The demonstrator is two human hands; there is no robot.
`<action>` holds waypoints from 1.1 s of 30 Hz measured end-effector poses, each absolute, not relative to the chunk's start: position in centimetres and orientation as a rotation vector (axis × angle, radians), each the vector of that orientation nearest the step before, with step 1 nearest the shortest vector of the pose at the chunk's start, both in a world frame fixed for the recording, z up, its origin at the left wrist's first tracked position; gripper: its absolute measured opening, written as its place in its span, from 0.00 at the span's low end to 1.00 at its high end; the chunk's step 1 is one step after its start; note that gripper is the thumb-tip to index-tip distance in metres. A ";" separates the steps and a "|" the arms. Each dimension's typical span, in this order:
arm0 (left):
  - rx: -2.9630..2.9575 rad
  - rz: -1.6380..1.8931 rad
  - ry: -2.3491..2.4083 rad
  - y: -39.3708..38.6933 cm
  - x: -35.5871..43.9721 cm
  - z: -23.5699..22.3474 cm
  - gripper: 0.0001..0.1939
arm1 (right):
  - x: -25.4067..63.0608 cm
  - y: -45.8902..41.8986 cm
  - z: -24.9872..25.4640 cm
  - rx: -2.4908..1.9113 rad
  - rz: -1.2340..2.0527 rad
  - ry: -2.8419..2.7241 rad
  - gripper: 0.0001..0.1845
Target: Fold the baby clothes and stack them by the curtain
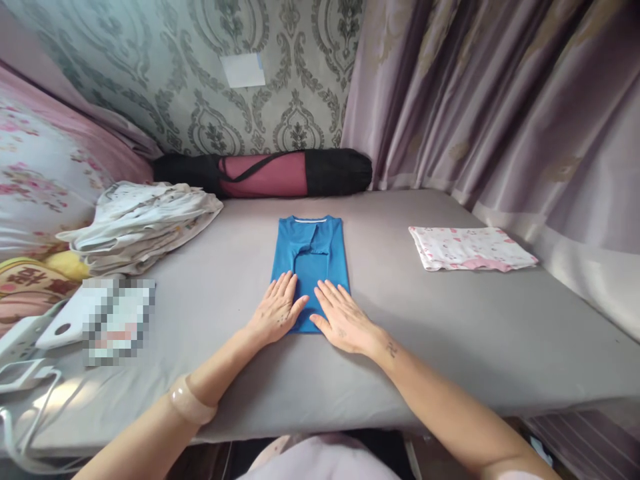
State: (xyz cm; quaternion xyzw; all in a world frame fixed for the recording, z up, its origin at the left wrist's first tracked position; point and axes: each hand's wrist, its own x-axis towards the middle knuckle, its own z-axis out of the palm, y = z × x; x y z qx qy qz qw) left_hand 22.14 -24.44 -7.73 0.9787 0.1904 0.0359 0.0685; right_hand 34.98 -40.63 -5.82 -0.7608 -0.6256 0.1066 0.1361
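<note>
A blue shirt (311, 283) lies in front of me with its sides and sleeves folded inward, making a narrow strip. Its neckline points away from me, and one short sleeve rests across the upper part. My left hand (278, 310) lies flat on the shirt's lower left edge, fingers stretched out. On the lower right edge, my right hand (345, 317) is pressed down flat in the same way. Neither hand grips the cloth. A pale bangle (193, 400) circles my left forearm.
The grey sheet (240, 253) covers the bed. A stack of pale cloths (143, 223) sits at the left, near a white power strip (30, 333) with cables. Folded pink-and-white fabric (470, 249) lies right. A black-and-maroon bag (265, 173) lines the wall; curtains (475, 100) hang right.
</note>
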 end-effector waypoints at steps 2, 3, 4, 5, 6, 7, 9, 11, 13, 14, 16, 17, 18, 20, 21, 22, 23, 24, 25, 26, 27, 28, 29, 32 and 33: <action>2.943 0.123 0.459 -24.4 21.1 -7.4 0.38 | 35.1 -41.5 -4.9 -2.160 0.427 -1.852 0.39; 2.946 0.120 0.381 -24.3 20.3 -7.3 0.37 | 35.2 -42.2 -4.5 -2.137 0.475 -1.874 0.40; 2.950 0.107 0.298 -24.2 19.4 -7.1 0.36 | 35.3 -43.0 -4.3 -2.122 0.504 -1.890 0.40; 2.951 0.090 0.225 -24.0 18.4 -7.0 0.35 | 35.4 -43.9 -4.1 -2.115 0.515 -1.896 0.39; 2.950 0.073 0.172 -23.8 17.3 -6.8 0.34 | 35.5 -44.9 -4.0 -2.115 0.509 -1.893 0.38; 2.947 0.059 0.143 -23.5 16.2 -6.7 0.33 | 35.7 -45.9 -4.0 -2.122 0.493 -1.882 0.36; 2.935 0.033 0.129 -23.0 14.3 -6.2 0.32 | 36.1 -47.7 -3.9 -2.140 0.467 -1.852 0.34; 2.910 0.004 0.156 -22.4 13.3 -5.6 0.29 | 36.6 -48.8 -3.7 -2.141 0.476 -1.845 0.31; 2.883 0.002 0.217 -22.2 13.7 -4.9 0.26 | 36.9 -48.5 -3.2 -2.135 0.476 -1.836 0.28; 2.878 0.023 0.258 -22.2 14.4 -4.7 0.26 | 37.0 -47.9 -3.0 -2.137 0.450 -1.824 0.27; 2.893 0.110 0.352 -22.6 16.7 -4.7 0.29 | 37.0 -45.6 -2.8 -2.167 0.341 -1.781 0.27; 2.909 0.167 0.393 -22.9 18.0 -5.0 0.30 | 36.9 -44.3 -3.0 -2.198 0.269 -1.749 0.28; 2.922 0.209 0.435 -23.2 19.3 -5.3 0.32 | 36.8 -42.9 -3.4 -2.239 0.204 -1.712 0.30; 2.936 0.237 0.520 -23.4 21.3 -6.4 0.35 | 36.6 -40.6 -4.5 -2.320 0.105 -1.647 0.33; 2.935 0.221 0.546 -23.4 21.9 -7.0 0.36 | 36.6 -39.8 -5.2 -2.347 0.089 -1.638 0.34; 2.932 0.199 0.555 -23.3 22.1 -7.5 0.37 | 36.6 -39.2 -5.9 -2.366 0.090 -1.643 0.35; 2.928 0.178 0.549 -23.0 22.1 -8.0 0.38 | 36.6 -39.0 -6.5 -2.377 0.106 -1.659 0.36; 2.924 0.161 0.533 -22.7 21.8 -8.4 0.38 | 36.7 -38.9 -7.0 -2.384 0.133 -1.679 0.37; 2.921 0.148 0.514 -22.4 21.5 -8.7 0.37 | 36.8 -39.0 -7.4 -2.391 0.159 -1.693 0.37; 2.920 0.140 0.498 -22.1 21.1 -8.9 0.37 | 36.9 -39.1 -7.6 -2.397 0.179 -1.698 0.38; 2.920 0.134 0.488 -21.8 20.8 -9.1 0.37 | 37.0 -39.3 -7.7 -2.402 0.195 -1.697 0.39; 2.920 0.127 0.486 -21.6 20.6 -9.1 0.37 | 37.1 -39.3 -7.7 -2.404 0.211 -1.693 0.40; 2.917 0.123 0.490 -21.6 20.5 -9.2 0.37 | 37.2 -39.3 -7.6 -2.404 0.227 -1.689 0.40; 2.905 0.121 0.521 -21.6 21.0 -8.9 0.38 | 37.3 -39.1 -7.2 -2.406 0.269 -1.679 0.41; 2.896 0.110 0.540 -21.7 21.2 -8.8 0.38 | 37.3 -39.0 -7.1 -2.406 0.283 -1.678 0.41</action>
